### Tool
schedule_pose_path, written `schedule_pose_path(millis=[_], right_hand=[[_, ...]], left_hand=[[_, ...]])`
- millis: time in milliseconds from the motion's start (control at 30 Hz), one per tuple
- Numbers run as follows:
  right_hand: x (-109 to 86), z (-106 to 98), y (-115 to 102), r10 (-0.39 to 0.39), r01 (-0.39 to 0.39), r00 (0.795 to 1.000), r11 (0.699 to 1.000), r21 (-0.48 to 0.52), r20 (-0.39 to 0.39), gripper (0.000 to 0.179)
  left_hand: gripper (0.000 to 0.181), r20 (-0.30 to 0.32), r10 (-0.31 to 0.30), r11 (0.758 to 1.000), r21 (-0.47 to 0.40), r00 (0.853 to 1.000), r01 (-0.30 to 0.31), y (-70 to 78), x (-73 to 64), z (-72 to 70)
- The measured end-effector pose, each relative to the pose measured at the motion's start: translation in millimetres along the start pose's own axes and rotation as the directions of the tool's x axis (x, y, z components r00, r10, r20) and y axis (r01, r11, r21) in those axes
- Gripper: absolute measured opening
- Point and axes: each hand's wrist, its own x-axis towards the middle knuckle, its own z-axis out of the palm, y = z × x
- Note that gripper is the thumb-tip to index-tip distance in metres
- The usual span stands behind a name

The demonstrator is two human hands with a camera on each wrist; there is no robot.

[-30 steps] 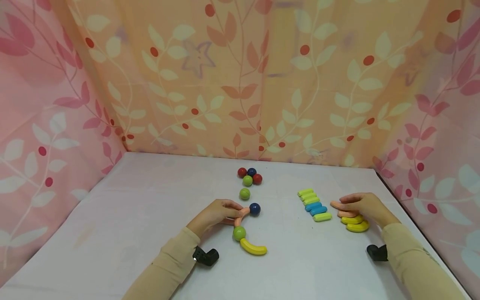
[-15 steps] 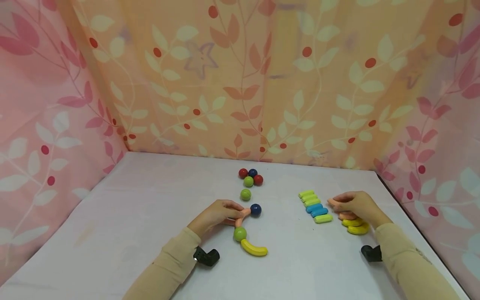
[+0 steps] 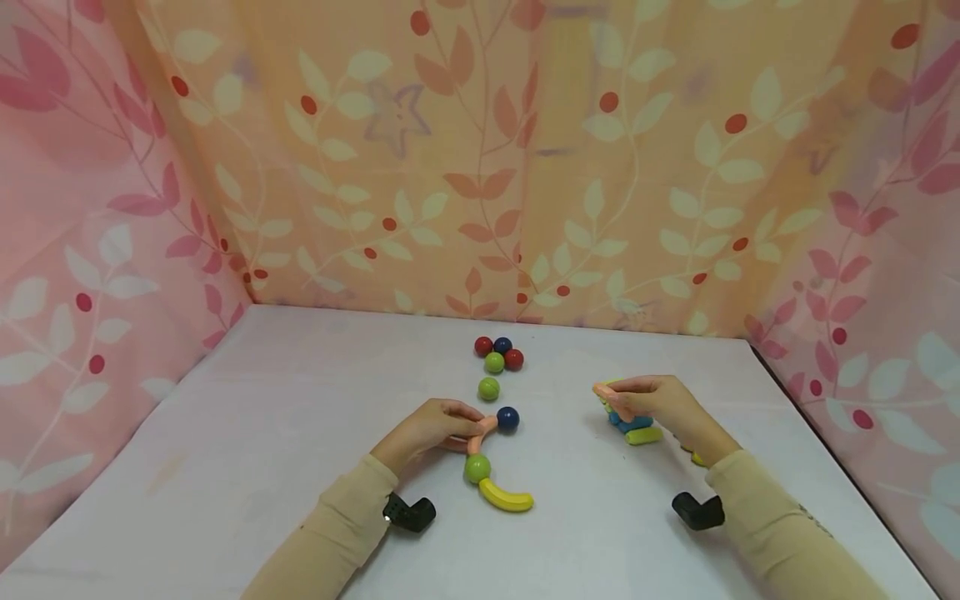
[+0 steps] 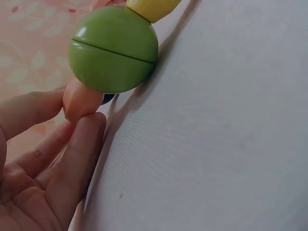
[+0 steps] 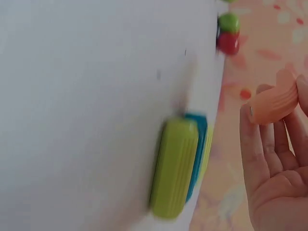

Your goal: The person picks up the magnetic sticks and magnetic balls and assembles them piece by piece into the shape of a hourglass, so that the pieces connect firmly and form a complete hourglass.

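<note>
My left hand [image 3: 435, 429] pinches a curved peach toy rod [image 3: 475, 444] between thumb and fingertips. This rod sits between a dark blue ball [image 3: 507, 418] and a green ball [image 4: 114, 50], and a curved yellow rod [image 3: 506, 497] runs on from the green ball. Off to the right, my right hand [image 3: 667, 404] holds another curved peach rod [image 5: 274, 103], raised above the table. Below that hand lies a row of short straight rods, including a lime one [image 3: 643, 436] and a blue one [image 3: 637, 422]; the hand covers part of the row.
A lone green ball [image 3: 489, 388] lies beyond the blue ball. Farther back is a cluster with a red ball [image 3: 513, 359] and other balls. Yellow curved rods [image 3: 699, 459] are mostly hidden by the right wrist. Floral curtains [image 3: 570, 167] wall the white table [image 3: 300, 375].
My right hand has picked up a peach rod from the pile by the yellow rods and carried it left, over the straight rods. The left hand has stayed in place.
</note>
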Motion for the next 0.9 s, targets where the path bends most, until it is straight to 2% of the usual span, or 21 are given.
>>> schedule_pose_path(millis=[67,167,267,467,567,700,900], right_hand=[[1.6,10,-4,-0.054,0.051,0.998,0.997,0.061,0.042,0.056],[4.5,24,-10,-0.079,0.063,0.992,0.986,0.151,0.101,0.053],[7.6,37,-15,-0.039,0.005,0.99,0.971,0.241,0.138,0.048],[14.1,58,-24,0.072,-0.143,0.978,0.915,0.376,0.195,0.041],[18.0,68,-28,0.093,-0.174,0.972,0.901,0.397,0.217,0.043],[23.0,78,-29,0.121,-0.205,0.964,0.905,0.372,0.235,0.046],[28.6,89,-31,0.157,-0.249,0.955,0.886,0.391,0.253,0.043]], left_hand=[[0.03,-0.005,-0.006,1.0,-0.002,1.0,0.006,-0.3,0.6,-0.3],[0.03,-0.011,-0.006,1.0,-0.006,1.0,0.006,0.0,1.1,-0.7],[0.031,-0.015,-0.01,1.0,-0.001,1.0,0.01,1.1,1.0,-0.8],[0.031,-0.012,-0.015,1.0,-0.012,1.0,0.015,3.9,0.3,-1.1],[0.032,-0.011,-0.015,1.0,-0.02,1.0,0.014,4.3,0.2,-1.4],[0.032,-0.019,-0.014,1.0,-0.02,1.0,0.014,4.8,0.2,-0.9],[0.03,-0.026,-0.018,1.0,-0.026,0.999,0.018,5.4,0.1,-0.1]])
